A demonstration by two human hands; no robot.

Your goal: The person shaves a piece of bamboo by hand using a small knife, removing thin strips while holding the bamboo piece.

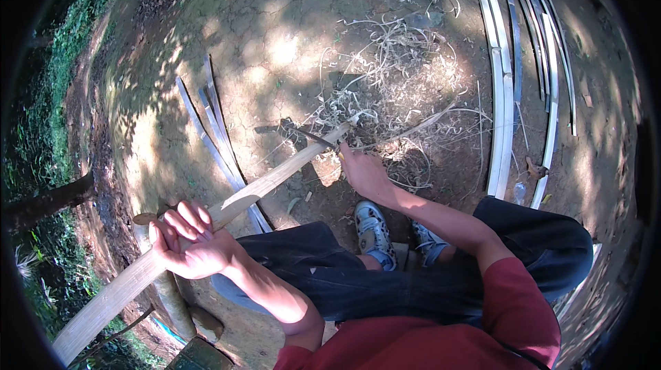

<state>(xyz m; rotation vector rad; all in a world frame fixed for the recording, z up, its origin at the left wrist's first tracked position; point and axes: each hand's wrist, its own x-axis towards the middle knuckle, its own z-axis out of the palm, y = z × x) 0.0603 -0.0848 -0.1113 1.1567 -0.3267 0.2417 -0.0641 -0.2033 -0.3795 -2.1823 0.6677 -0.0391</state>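
A long pale split strip of bamboo (282,172) runs slantwise from the lower left up to the middle of the view. My left hand (186,242) is closed around it near a wooden post, palm turned upward and fingers curled. In my right hand (365,174) is a knife, its handle mostly hidden by my fingers. The dark knife blade (317,139) points left and lies across the strip close to its far end. Whether the edge bites into the bamboo cannot be made out.
Thin curled shavings (392,60) are heaped on the dirt ground ahead. Long strips (506,94) lie at the right, and several dark strips (217,136) lie left of the middle. An upright wooden post (165,280) stands beside my left hand. My shoes (375,232) are below the knife.
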